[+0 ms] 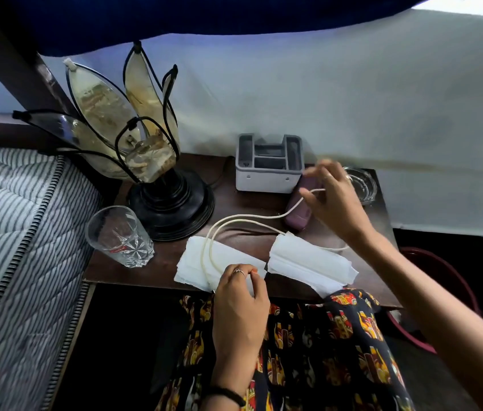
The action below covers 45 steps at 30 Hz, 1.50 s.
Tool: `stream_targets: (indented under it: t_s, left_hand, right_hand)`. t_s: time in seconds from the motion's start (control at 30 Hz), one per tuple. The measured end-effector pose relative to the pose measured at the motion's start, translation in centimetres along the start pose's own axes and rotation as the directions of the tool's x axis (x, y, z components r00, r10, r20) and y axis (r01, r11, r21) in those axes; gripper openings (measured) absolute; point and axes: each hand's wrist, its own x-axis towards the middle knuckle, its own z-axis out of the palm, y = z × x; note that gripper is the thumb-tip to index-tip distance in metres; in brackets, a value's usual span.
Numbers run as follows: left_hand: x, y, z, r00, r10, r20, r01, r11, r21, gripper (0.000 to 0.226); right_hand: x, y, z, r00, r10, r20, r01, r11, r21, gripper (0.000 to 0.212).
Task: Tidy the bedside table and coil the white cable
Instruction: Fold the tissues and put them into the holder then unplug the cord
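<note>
The white cable [244, 217] runs in two strands across the dark wooden bedside table [157, 262]. My left hand [240, 295] pinches the cable at the table's front edge, over a white tissue stack [195, 259]. Further back on the right, my right hand [333, 200] holds the cable's other stretch above a purple case [298, 213]. A second folded white tissue stack [308, 262] lies at the front right, with the cable passing behind it.
A petal-shaped lamp [145, 161] on a black base stands at the back left. A clear drinking glass [120, 235] is at the left edge. A grey organiser box [268, 164] and a glass ashtray [361, 185] sit at the back. A striped mattress [11, 232] borders the left.
</note>
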Motion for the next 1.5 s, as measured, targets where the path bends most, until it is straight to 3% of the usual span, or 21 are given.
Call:
stream_targets:
  t_s: [0.07, 0.17, 0.23, 0.3, 0.43, 0.5, 0.6, 0.7, 0.87, 1.0, 1.03, 1.1, 1.17, 1.27, 1.37, 1.43, 1.5]
  left_hand:
    - [-0.1, 0.0, 0.0, 1.000, -0.004, 0.001, 0.004, 1.000, -0.001, 0.017]
    - [-0.2, 0.1, 0.3, 1.000, 0.005, 0.007, -0.005, 1.000, 0.001, 0.017]
    - [-0.3, 0.2, 0.4, 1.000, 0.010, 0.012, -0.010, 1.000, 0.010, 0.018]
    - [-0.4, 0.4, 0.4, 1.000, 0.008, 0.018, -0.009, 1.000, 0.020, 0.019]
    - [-0.4, 0.5, 0.2, 1.000, 0.022, 0.019, -0.023, 0.998, 0.051, 0.019]
    - [-0.5, 0.5, 0.1, 0.999, 0.024, 0.024, -0.025, 0.997, 0.067, 0.020]
    - [-0.5, 0.2, -0.2, 0.999, 0.028, 0.028, -0.030, 0.996, 0.082, 0.022]
    - [-0.5, 0.1, -0.4, 0.999, 0.027, 0.030, -0.030, 0.995, 0.093, 0.022]
    - [-0.9, -0.2, -0.9, 0.999, 0.032, 0.025, -0.035, 0.993, 0.110, 0.021]
    - [-1.2, -0.4, -1.3, 0.998, 0.031, 0.047, -0.035, 0.996, 0.087, 0.020]
    - [-1.3, -0.4, -1.5, 0.998, 0.033, 0.047, -0.037, 0.997, 0.075, 0.019]
    - [-1.5, -0.4, -2.1, 0.999, 0.027, 0.036, -0.028, 0.999, 0.039, 0.018]
    - [-1.7, -0.3, -2.8, 0.999, -0.031, 0.018, 0.031, 0.999, -0.044, 0.016]
    - [-2.1, -0.4, -4.0, 0.978, -0.193, 0.081, 0.207, 0.951, -0.228, 0.011]
    - [-2.5, 0.6, -5.5, 0.918, -0.293, 0.268, 0.391, 0.785, -0.480, 0.016]
    - [-3.2, 2.2, -6.8, 0.854, -0.265, 0.447, 0.506, 0.620, -0.599, 0.035]
    - [-4.0, 3.9, -8.0, 0.796, -0.158, 0.584, 0.568, 0.526, -0.633, 0.056]
  right_hand:
    - [-3.2, 0.7, -1.3, 0.994, 0.078, 0.073, -0.076, 0.996, -0.038, 0.012]
    - [-7.5, 3.2, -2.1, 0.895, 0.339, 0.291, -0.297, 0.938, -0.180, 0.029]
    - [-9.5, 4.4, -2.1, 0.814, 0.468, 0.344, -0.420, 0.883, -0.208, 0.043]
    - [-10.7, 4.7, -1.9, 0.804, 0.508, 0.308, -0.477, 0.861, -0.176, 0.047]
    - [-12.0, 3.8, -1.4, 0.872, 0.469, 0.144, -0.448, 0.881, -0.153, 0.039]
    - [-12.7, 3.7, -1.4, 0.848, 0.523, 0.083, -0.512, 0.850, -0.125, 0.036]
    - [-13.0, 4.1, -1.4, 0.744, 0.645, 0.175, -0.616, 0.764, -0.195, 0.050]
    - [-12.4, 4.8, -0.3, 0.683, 0.670, 0.290, -0.641, 0.741, -0.202, 0.052]
    - [-10.9, 3.3, 1.5, 0.706, 0.661, 0.256, -0.630, 0.750, -0.201, 0.055]
    - [-10.2, 2.5, 1.3, 0.721, 0.624, 0.301, -0.602, 0.779, -0.176, 0.014]
    - [-10.1, 2.2, 0.8, 0.745, 0.599, 0.293, -0.589, 0.797, -0.133, 0.009]
    - [-10.0, 1.0, -0.8, 0.806, 0.541, 0.241, -0.557, 0.831, -0.004, 0.022]
    - [-10.3, -1.2, -3.3, 0.854, 0.487, 0.181, -0.515, 0.839, 0.175, 0.016]
    - [-11.7, -4.4, -6.9, 0.863, 0.465, 0.196, -0.496, 0.708, 0.503, 0.016]
    - [-14.0, -7.1, -9.2, 0.842, 0.427, 0.330, -0.495, 0.366, 0.788, 0.021]
    - [-15.3, -8.2, -10.0, 0.832, 0.379, 0.405, -0.500, 0.196, 0.844, 0.027]
    - [-16.3, -9.0, -10.2, 0.825, 0.358, 0.437, -0.515, 0.162, 0.841, 0.034]
